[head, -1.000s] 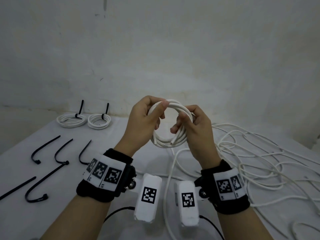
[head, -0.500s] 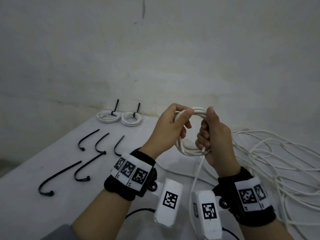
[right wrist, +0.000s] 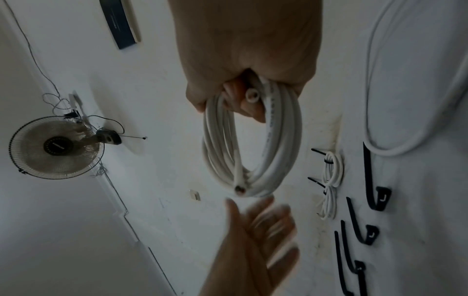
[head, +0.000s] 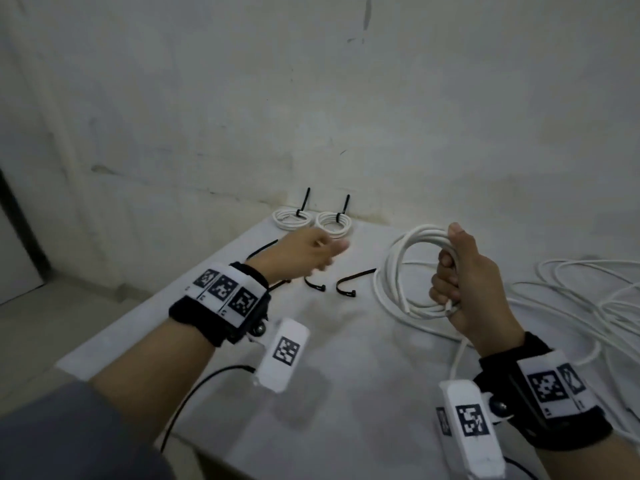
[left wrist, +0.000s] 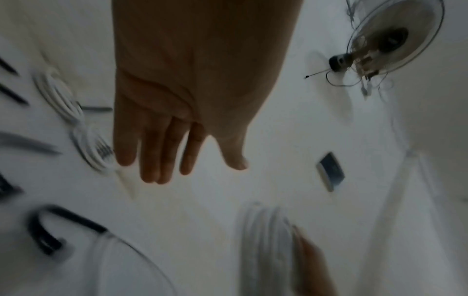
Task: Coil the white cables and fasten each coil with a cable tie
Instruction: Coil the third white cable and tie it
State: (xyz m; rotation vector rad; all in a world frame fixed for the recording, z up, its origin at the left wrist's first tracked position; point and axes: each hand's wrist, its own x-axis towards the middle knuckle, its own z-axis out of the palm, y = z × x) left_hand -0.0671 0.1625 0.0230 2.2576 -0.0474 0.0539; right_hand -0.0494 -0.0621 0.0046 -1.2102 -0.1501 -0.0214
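On the near part of the white table (head: 346,393) the two forearms come in, each with a black wrist strap carrying square black-and-white coded patches; those patterns are the only markings here, and no brand or readable word shows. A row of small grey print runs along one strand of cable in the right wrist view, too blurred to read.

A moment ago both hands were closed on the coil together. Now the right hand (head: 474,282) alone holds the coil (head: 398,271) upright above the table, fingers wrapped tight round the bunched strands on its right side, with a cut end poking out by the fingertips. The left hand (head: 301,256) has let go and swung away to the left; it is empty, fingers straight and close together, blurred with motion. By my reading the winding of this cable is finished and the left hand is going for a tie.

The loose black ties (head: 349,284) lie just past and below that hand, curved, heads toward the viewer. To the right, loose cable (head: 588,299) sprawls uncoiled, so more work remains. Far back against the wall (head: 311,98), two tied coils (head: 311,220) sit side by side, tie tails standing up.
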